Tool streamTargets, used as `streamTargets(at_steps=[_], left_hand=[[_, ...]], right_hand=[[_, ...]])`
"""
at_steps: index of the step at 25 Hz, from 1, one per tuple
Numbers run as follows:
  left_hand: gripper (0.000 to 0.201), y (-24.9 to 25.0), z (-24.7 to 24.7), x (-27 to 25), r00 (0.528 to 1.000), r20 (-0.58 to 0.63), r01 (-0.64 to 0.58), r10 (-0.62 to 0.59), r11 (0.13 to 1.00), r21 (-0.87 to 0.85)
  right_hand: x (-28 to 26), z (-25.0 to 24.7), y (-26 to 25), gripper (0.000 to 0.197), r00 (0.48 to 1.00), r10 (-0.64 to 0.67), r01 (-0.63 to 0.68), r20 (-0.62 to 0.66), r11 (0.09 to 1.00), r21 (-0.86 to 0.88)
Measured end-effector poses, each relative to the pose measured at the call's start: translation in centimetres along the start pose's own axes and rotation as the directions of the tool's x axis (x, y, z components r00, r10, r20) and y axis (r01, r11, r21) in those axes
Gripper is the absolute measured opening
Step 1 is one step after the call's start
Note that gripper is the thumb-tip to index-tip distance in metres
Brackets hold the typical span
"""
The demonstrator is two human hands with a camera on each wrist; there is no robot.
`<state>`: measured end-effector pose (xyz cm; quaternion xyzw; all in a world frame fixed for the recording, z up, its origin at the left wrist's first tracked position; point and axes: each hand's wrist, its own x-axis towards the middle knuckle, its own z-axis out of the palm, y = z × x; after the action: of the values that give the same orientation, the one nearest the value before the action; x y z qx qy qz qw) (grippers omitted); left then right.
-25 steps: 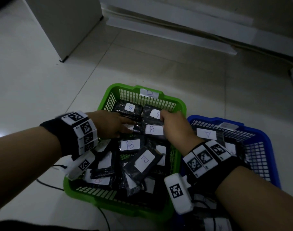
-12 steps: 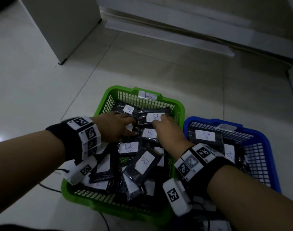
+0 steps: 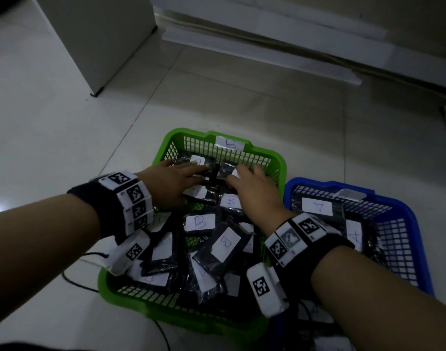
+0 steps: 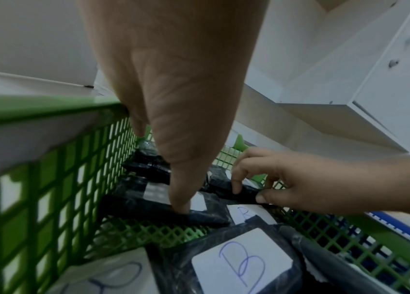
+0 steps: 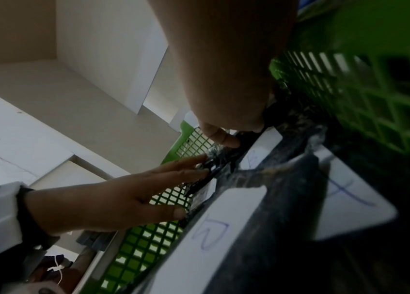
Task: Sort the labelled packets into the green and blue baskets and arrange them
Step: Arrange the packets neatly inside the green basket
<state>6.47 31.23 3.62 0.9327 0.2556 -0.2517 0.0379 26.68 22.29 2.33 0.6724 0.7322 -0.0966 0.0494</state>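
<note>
The green basket [image 3: 276, 158], tagged B on its far rim, holds several black packets with white B labels [image 3: 200, 222]. To its right, the blue basket [image 3: 419, 249] holds packets labelled A [image 3: 317, 206]. Both hands are at the green basket's far end. My left hand [image 3: 189, 173] lies with straight fingers pressing on a black packet [image 4: 148, 206] by the far left corner. My right hand [image 3: 242, 177] pinches another black packet [image 4: 239, 192] between curled fingers and thumb, close to the far wall. That packet's label is mostly hidden under the fingers.
The baskets stand side by side on a pale tiled floor [image 3: 64, 122]. A white cabinet [image 3: 97, 34] stands at the back left and a low ledge [image 3: 267, 46] runs along the back. A black cable [image 3: 77, 282] trails on the floor near the green basket's front left corner.
Both hands have moved toward the far wall of the green basket, taking the packets under them along. The left fingers have flattened onto the far-left packet.
</note>
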Motion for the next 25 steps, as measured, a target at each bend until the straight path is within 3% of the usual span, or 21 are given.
streamTargets(at_steps=[3,4,6,8,9,11,14,16,18,21,24,25], left_hand=[[0.052,0.0,-0.2,-0.4,0.981,-0.179,-0.093,0.068,0.986,-0.136],[0.046,0.2,-0.3,-0.5,0.980,-0.183,-0.113,0.077,0.974,-0.197],[0.044,0.6,-0.4,-0.9,0.997,-0.041,-0.074,0.067,0.973,-0.216],[0.049,1.0,-0.3,-1.2,0.995,0.094,-0.020,0.032,0.992,-0.121],[0.050,1.0,-0.3,-1.3,0.994,0.107,-0.007,0.016,0.996,-0.088],[0.045,0.7,-0.4,-1.6,1.000,0.029,0.012,-0.010,0.997,-0.082],[0.039,-0.3,-0.9,-2.2,0.952,-0.272,0.042,-0.137,0.944,-0.327],[0.034,-0.9,-0.8,-2.4,0.917,-0.390,-0.048,-0.085,0.946,-0.319],[0.037,-1.2,-0.3,-2.4,0.929,-0.369,-0.137,0.038,0.959,-0.247],[0.047,-0.9,0.5,-2.4,0.984,-0.142,-0.115,0.105,0.991,-0.067],[0.048,-0.7,0.6,-2.3,0.995,-0.049,-0.087,0.091,0.992,0.089],[0.048,-0.8,0.5,-2.3,0.994,-0.045,-0.090,0.095,0.990,0.108]], right_hand=[[-0.1,-0.2,0.1,0.027,0.999,0.045,-0.046,0.006,0.983,0.180],[-0.3,-0.5,-0.2,0.021,0.998,0.056,-0.062,0.030,0.957,0.285],[-0.9,-1.0,-1.4,0.030,0.983,-0.012,-0.068,0.184,0.903,0.424],[-1.5,-0.9,-2.8,0.048,0.936,-0.093,-0.033,0.339,0.937,0.348],[-1.6,-0.6,-3.1,0.050,0.930,-0.087,-0.039,0.356,0.943,0.331],[-1.5,-0.4,-3.0,0.038,0.941,0.000,-0.159,0.339,0.883,0.441],[0.3,-0.7,-2.6,0.024,0.947,0.188,-0.314,0.260,0.709,0.632],[1.6,-0.9,-3.0,0.024,0.940,0.264,-0.338,0.218,0.611,0.716],[2.3,-0.8,-3.6,0.032,0.930,0.303,-0.347,0.209,0.532,0.773],[1.6,-0.8,-3.9,0.032,0.941,0.316,-0.292,0.120,0.578,0.762],[-0.2,-0.8,-3.6,0.014,0.968,0.172,-0.244,0.181,0.804,0.542],[-0.8,-0.7,-3.9,0.021,0.964,0.105,-0.201,0.244,0.888,0.413]])
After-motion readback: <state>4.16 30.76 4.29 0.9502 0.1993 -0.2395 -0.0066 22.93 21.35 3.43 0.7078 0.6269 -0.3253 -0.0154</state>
